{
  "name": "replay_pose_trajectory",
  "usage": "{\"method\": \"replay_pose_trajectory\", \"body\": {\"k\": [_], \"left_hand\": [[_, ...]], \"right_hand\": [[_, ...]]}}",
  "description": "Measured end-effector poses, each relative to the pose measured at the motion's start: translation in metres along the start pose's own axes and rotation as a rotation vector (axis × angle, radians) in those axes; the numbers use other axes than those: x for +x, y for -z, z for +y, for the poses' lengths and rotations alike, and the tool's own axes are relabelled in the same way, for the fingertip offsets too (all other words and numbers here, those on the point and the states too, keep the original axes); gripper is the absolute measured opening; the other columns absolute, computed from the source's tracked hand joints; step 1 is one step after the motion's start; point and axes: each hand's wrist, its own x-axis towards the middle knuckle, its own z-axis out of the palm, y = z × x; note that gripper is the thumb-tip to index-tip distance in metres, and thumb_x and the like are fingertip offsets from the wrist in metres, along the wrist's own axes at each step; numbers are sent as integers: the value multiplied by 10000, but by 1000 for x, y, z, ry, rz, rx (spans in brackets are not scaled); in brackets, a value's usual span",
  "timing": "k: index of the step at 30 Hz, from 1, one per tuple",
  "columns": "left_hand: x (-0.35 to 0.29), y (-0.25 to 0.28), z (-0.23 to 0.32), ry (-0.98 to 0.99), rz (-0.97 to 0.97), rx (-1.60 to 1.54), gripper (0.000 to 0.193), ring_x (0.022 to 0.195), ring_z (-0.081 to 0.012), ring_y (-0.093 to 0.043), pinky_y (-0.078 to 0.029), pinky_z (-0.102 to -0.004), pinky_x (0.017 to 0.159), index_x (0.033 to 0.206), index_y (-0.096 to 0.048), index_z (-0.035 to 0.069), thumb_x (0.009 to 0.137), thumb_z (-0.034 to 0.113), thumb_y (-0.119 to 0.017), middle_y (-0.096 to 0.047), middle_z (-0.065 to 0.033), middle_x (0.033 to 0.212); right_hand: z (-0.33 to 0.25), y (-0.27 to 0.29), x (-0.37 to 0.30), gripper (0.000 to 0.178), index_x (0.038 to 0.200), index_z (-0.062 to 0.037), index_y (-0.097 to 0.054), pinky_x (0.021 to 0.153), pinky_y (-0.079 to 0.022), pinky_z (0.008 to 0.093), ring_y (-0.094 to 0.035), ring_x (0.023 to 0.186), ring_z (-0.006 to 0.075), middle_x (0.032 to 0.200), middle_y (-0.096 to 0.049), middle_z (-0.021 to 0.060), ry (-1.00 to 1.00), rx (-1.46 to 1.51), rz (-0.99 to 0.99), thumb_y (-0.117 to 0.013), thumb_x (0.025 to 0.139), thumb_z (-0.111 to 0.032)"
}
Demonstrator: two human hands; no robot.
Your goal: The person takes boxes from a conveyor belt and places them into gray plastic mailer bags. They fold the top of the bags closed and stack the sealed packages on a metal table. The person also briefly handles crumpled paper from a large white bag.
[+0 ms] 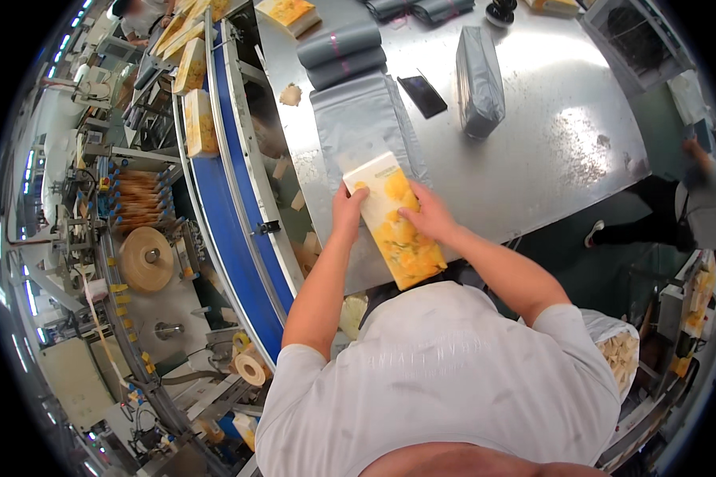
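Between my two hands is a long white-and-yellow box-shaped package [396,230] with a yellow flower print, tilted at the near edge of the metal table. My left hand [348,208] is closed on its left side, thumb on the upper face. From the right, my right hand [429,213] grips the opposite side, its thumb also on the face. The package's far end overlaps a stack of flat grey plastic mailing bags [350,119]. Beyond them sit grey bag rolls [342,52]. A dark phone [423,95] and a filled grey bag [480,83] lie to the right.
Left of the metal table [549,159] runs a blue conveyor belt [227,215] carrying several flower-print packages [200,123]. Machinery with a large brown roll [145,258] stands further left. Another person [696,199] is at the right. A clear bag of beige pieces [619,354] is beside me.
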Motion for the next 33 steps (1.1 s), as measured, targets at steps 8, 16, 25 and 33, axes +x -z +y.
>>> {"method": "replay_pose_trajectory", "body": {"k": [8, 16, 25, 33], "left_hand": [[60, 57, -61, -305, 264, 186, 744, 1279, -272, -563, -451, -398, 1107, 1577, -428, -19, 949, 220, -745, -585, -179, 1406], [53, 62, -32, -225, -98, 45, 835, 1143, -244, -625, -480, -348, 1050, 1590, -435, 18, 782, -13, -641, -629, -96, 1189], [24, 12, 37, -584, -156, 1241, 471, 1482, -445, -324, -392, -485, 1179, 1268, -755, 158, 829, 329, -757, -407, -190, 1611], [17, 52, -41, -467, 63, 726, 720, 1547, -528, -257, -272, -522, 1273, 1438, -555, -52, 901, 358, -802, -226, -349, 1673]], "right_hand": [[13, -3, 9, 426, 1266, -58, -684, 969, -542, 474, -672, 1137, 391, 1168, -738, 150, -16, -198, -262, -732, 941, -329], [32, 15, 69, 491, 1389, -120, -652, 1245, -247, 592, -245, 1572, 398, 1673, -401, 7, 251, -743, -362, -629, 898, -133], [-4, 8, 67, 800, 1613, -158, -432, 1224, -271, 580, -314, 1507, 402, 1710, -337, -5, 135, -553, -311, -643, 843, -108], [-22, 10, 25, 768, 1572, -151, -480, 1171, -343, 557, -369, 1471, 359, 1658, -410, 15, 380, -739, -330, -701, 837, -129]]}}
